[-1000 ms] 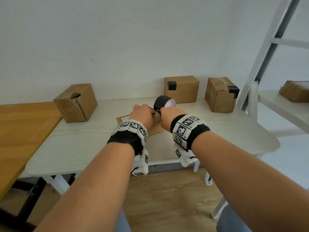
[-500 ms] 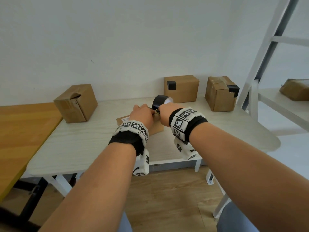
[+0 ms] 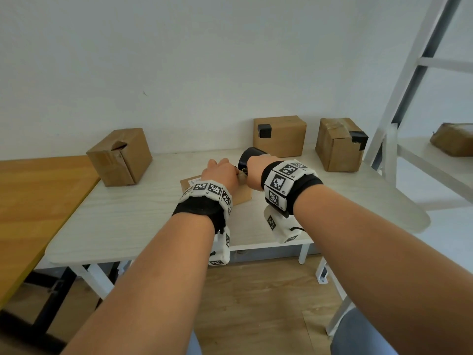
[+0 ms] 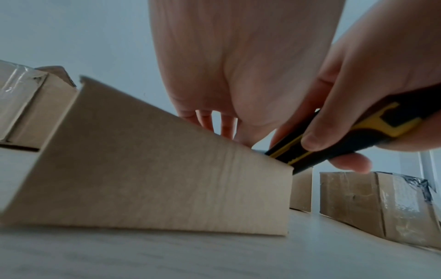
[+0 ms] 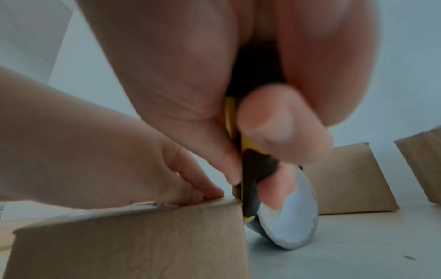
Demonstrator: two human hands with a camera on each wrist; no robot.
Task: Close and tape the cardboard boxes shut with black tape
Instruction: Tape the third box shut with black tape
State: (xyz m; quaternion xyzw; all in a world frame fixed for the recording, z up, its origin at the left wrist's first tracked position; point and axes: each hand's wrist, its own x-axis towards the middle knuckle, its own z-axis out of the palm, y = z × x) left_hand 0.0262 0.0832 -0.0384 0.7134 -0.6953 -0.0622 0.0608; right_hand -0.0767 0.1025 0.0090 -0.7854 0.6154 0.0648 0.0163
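Observation:
A low cardboard box [image 3: 242, 197] lies mid-table, seen side-on in the wrist views as box [image 4: 167, 179] and box [image 5: 131, 241]. My left hand [image 3: 220, 172] rests on its top, fingertips [image 5: 210, 194] pressing near the right edge. My right hand [image 3: 256, 172] grips a yellow-and-black utility knife [image 4: 358, 132], whose tip meets the box's upper right corner; the same knife [image 5: 253, 169] points down there. The black tape roll [image 3: 247, 157] stands just behind the hands, and this roll [image 5: 293, 222] sits on the table right of the box. Any tape on the box top is hidden.
On the pale table [image 3: 128, 221] stand a dented box [image 3: 120, 157] at back left and two boxes with black tape, one [image 3: 280, 135] and another [image 3: 340, 144], at back right. A wooden table [image 3: 38, 201] adjoins on the left. A white frame [image 3: 409, 73] and shelf stand right.
My right hand has shifted a little left and forward toward the left hand, so it now covers the roll's white core. The left hand stays on the box.

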